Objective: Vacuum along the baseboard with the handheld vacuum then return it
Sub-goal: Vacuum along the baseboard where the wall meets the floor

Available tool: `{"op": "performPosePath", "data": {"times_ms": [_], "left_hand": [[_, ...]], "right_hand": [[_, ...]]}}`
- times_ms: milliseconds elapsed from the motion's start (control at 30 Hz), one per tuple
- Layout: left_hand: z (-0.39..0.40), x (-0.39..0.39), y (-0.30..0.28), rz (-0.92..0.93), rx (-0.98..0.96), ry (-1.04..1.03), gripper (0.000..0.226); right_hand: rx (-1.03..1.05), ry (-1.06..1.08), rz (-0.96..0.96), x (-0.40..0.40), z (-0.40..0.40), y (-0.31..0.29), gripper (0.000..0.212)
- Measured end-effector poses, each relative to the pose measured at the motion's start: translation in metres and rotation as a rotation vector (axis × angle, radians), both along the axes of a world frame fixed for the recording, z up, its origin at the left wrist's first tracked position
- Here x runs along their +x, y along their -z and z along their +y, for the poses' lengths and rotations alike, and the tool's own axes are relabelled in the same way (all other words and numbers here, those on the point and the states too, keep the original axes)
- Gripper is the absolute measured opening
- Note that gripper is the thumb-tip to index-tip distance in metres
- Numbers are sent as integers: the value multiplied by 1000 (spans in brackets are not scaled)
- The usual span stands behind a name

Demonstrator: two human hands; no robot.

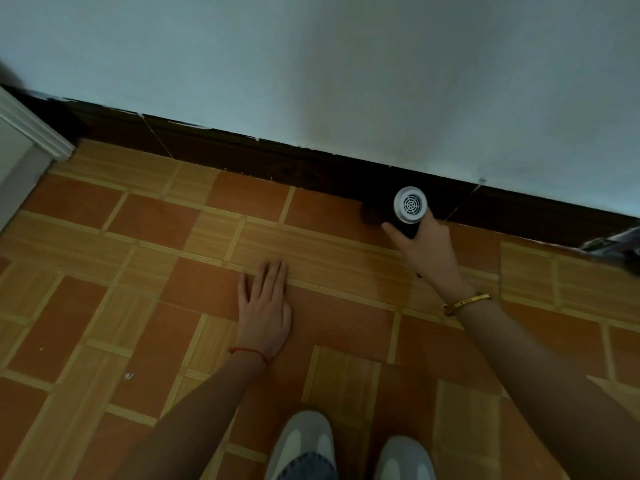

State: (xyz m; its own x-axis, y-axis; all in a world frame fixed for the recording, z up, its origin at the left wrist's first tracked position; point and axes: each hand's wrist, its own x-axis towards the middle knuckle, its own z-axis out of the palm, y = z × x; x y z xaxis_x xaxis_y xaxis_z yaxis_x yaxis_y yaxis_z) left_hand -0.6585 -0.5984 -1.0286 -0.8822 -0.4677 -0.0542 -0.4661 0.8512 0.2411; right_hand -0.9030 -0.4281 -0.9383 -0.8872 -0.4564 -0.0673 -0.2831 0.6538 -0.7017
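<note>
A small black handheld vacuum (409, 204) with a round white vented end cap points down at the floor next to the dark brown baseboard (263, 157). My right hand (424, 251) is wrapped around its black body, and its nozzle end is hidden in shadow against the baseboard. My left hand (266, 306) lies flat on the orange tiled floor (145, 306), palm down with fingers together, well to the left of the vacuum. The baseboard runs diagonally from upper left to right under a pale wall.
A white door frame (31, 133) stands at the far left where the baseboard ends. A blurred dark and pale object (613, 244) lies on the floor at the right edge by the baseboard. My two grey shoes (349, 448) are at the bottom.
</note>
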Motion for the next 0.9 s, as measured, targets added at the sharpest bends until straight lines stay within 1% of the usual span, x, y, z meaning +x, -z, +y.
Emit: {"op": "performPosePath", "data": {"times_ms": [100,200,267,500,733,800,900], "left_hand": [[-1,-1,0,3,-22,2,64],[0,-1,0,41,-19,1,61],[4,-5,-2,71,-5,-1,60],[39,-51,-9,116,49,106,61],[70,-85,-3,103,63,207,61],[76,-88,1,107,60,219,60],[79,-90,5,111,60,203,60]], "right_hand": [[18,14,-2,0,11,-3,65],[23,115,39,0,27,-5,64],[1,171,23,0,38,-5,64],[26,149,-8,-2,63,-2,63],[20,442,45,-14,116,-1,65],[55,478,61,-15,127,-1,66],[69,460,50,-13,133,1,65]]}}
